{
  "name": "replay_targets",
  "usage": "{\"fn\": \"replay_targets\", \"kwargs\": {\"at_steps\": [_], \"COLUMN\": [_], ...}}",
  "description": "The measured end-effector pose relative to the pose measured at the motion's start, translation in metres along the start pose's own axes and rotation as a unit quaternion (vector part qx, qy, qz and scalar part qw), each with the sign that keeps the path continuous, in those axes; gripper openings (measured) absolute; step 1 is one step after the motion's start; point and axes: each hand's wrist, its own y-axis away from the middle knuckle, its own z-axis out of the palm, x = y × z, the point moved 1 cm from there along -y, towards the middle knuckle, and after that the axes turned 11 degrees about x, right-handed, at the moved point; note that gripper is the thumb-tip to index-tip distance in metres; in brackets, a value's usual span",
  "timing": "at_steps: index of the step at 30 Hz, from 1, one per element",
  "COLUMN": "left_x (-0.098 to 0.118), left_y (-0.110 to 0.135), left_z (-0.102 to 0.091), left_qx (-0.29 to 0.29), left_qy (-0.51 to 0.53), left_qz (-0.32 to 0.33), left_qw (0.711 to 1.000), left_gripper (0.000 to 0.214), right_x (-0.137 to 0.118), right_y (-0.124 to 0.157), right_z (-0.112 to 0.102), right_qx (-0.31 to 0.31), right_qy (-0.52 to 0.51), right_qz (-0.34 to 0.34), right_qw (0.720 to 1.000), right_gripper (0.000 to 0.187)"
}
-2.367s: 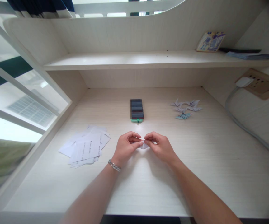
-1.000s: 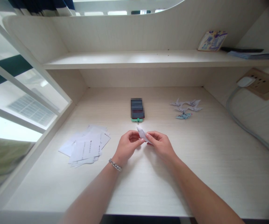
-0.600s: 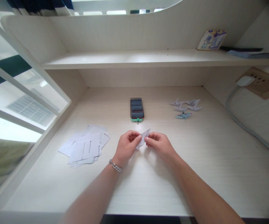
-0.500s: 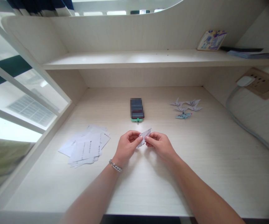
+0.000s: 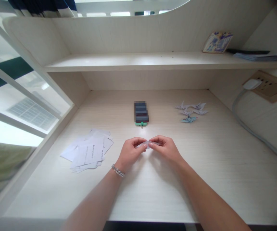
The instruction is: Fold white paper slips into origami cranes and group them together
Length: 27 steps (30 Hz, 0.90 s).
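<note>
A small piece of folded white paper (image 5: 148, 144) is pinched between my two hands above the desk, mostly covered by my fingers. My left hand (image 5: 133, 150), with a silver chain bracelet (image 5: 118, 170) at its wrist, grips one side between thumb and fingers. On the other side, my right hand (image 5: 165, 148) closes its thumb and fingertips on the same paper. Several folded paper cranes (image 5: 190, 108) lie at the back right, white ones with a light blue one (image 5: 188, 119) in front. To the left is a loose pile of white paper sheets (image 5: 90, 152) with print.
A phone (image 5: 141, 112) with a green lower edge lies on the desk (image 5: 153, 192) beyond my hands. Above runs a shelf (image 5: 129, 61) bearing a small printed box (image 5: 217, 42) and flat books (image 5: 258, 57). A white plug (image 5: 252, 84) and grey cable (image 5: 251, 130) are at the right wall.
The paper was tilted with a point sticking up; now it lies flatter and lower between my fingers. My hands have come closer together, thumbs almost meeting.
</note>
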Motion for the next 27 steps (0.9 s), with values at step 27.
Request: {"fn": "replay_targets", "kwargs": {"at_steps": [27], "left_x": [0.0085], "left_y": [0.0006], "left_z": [-0.0031], "left_qx": [0.018], "left_qy": [0.038], "left_qz": [0.001], "left_qw": [0.999], "left_gripper": [0.009], "right_x": [0.0031], "right_y": [0.0034], "right_z": [0.0053], "right_qx": [-0.02], "right_qy": [-0.147], "right_qz": [0.096], "right_qw": [0.984], "right_gripper": [0.018]}}
